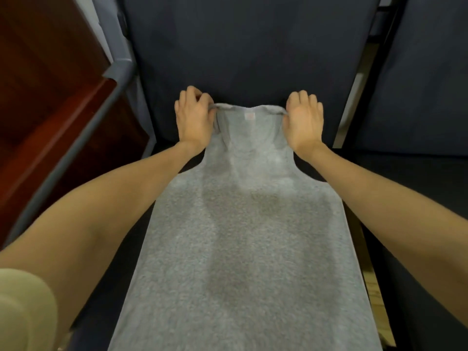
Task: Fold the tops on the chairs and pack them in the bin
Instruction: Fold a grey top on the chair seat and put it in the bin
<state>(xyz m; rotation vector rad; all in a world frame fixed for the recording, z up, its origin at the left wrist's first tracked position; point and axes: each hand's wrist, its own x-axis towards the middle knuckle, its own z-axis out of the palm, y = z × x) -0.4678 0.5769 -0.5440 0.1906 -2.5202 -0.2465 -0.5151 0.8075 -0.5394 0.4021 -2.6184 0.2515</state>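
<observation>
On the dark seat of the chair [162, 249], a grey sleeveless top [243, 236] lies spread flat with its hem toward the viewer and its shoulder straps up against the chair's backrest. Both hands are well apart, one at each strap: the left hand [193, 120] pinches the left strap between thumb and curled fingers, and the right hand [304, 122] grips the right strap the same way, holding the neckline taut between them. A small pale label shows inside the back of the neck. This looks like the laying-out step, with the garment straightened and no fold yet made. The next move probably calls for lifting the straps together and carrying them down toward the hem, or turning one long edge inward, while keeping the fabric smooth. The cloth reads as a soft, heathered knit, thin and limp, with narrow straps and deep curved armholes; it should crease easily and slide little on the woven upholstery. At the left stands the grey bin [76, 145], its rim near the seat
</observation>
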